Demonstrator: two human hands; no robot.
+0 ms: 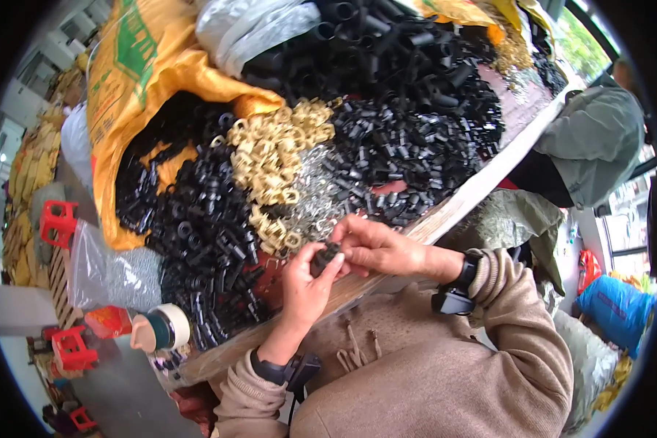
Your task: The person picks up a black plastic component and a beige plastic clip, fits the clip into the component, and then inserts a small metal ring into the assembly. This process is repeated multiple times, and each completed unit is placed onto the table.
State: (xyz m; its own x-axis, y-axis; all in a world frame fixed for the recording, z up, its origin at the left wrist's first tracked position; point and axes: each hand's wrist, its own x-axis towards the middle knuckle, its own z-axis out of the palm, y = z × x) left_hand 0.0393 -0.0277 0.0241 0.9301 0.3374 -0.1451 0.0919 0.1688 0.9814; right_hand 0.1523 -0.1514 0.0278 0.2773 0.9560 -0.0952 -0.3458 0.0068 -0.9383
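Observation:
My left hand [305, 281] grips a small black plastic fitting [327, 255] between thumb and fingers, just above the table's near edge. Close against it on the right, my right hand [376, 247] has its thumb and forefinger pinched together; whatever is between them is too small to make out. Beyond the hands lies a heap of small shiny metal clips [315, 193]. Cream plastic rings [270, 157] are piled behind and to the left of it. Black plastic fittings [204, 248] spread over the left side, and short black cylinders [416, 150] lie on the right.
Larger black tubes [372, 55] are heaped at the back. An orange woven sack [124, 95] spills parts at the left. A tape roll [174, 325] stands at the table's left corner, near red stools [73, 350]. Another person's grey sleeve [591, 139] is at the right, past the wooden edge [482, 186].

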